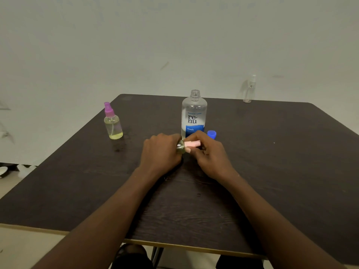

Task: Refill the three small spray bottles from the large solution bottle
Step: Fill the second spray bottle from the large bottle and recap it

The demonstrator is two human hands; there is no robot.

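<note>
The large clear solution bottle with a blue label stands uncapped at the table's middle. Its blue cap lies just to its right. In front of it, my left hand grips the body of a small spray bottle tipped on its side. My right hand pinches that bottle's pink spray top. A small spray bottle with a purple top holds yellowish liquid and stands at the left. A clear spray bottle stands at the far right edge.
The dark wooden table stands against a pale wall. White objects lie on the floor at the left. My knees show below the table's near edge.
</note>
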